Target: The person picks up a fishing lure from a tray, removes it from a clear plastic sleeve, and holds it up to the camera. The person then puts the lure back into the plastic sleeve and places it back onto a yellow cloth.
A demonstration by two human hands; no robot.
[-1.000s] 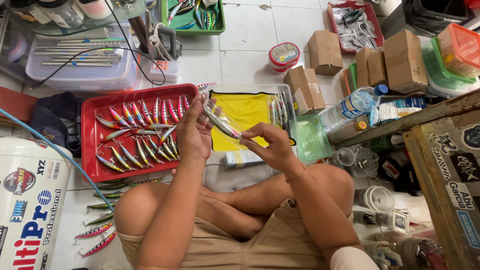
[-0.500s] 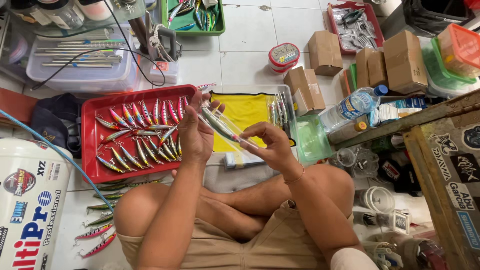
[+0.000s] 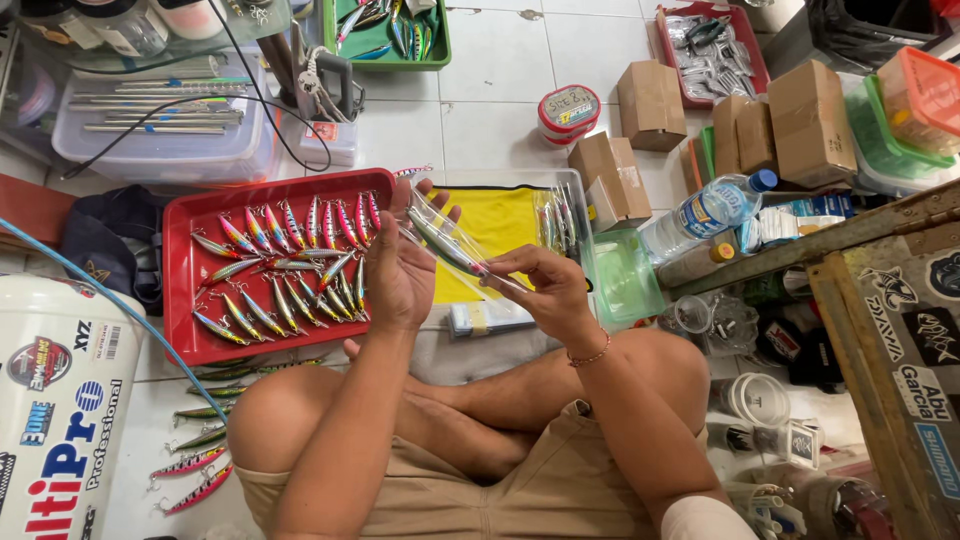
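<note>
Seen from the head camera, a person sits cross-legged on a white tiled floor (image 3: 480,120), both hands raised over the lap around a slim fishing lure (image 3: 443,246) that lies inside a clear plastic sleeve (image 3: 436,222). The left hand (image 3: 402,268) is cupped and partly closed, its fingers curled behind the upper end of the sleeve, while the right hand (image 3: 545,285) pinches the lure's lower end between thumb and fingertips. Set against the pictures from a second and half a second earlier, the lure lies a little lower and further into the sleeve, and the right hand has drawn slightly closer to the left; judging from that, the bagging of this one lure looks close to complete. Just to the left, a red tray (image 3: 180,300) holds rows of unwrapped lures (image 3: 290,265) in pink, silver and green, unmoved across the three pictures. A clear box with a yellow lining (image 3: 505,215) sits just beyond the hands, some bagged lures (image 3: 558,215) standing along its right side. More loose lures (image 3: 195,465) lie on the floor by the left knee, beside a large white bucket (image 3: 55,400). Brown cardboard boxes (image 3: 650,105) and a plastic water bottle (image 3: 710,210) stand to the right.
</note>
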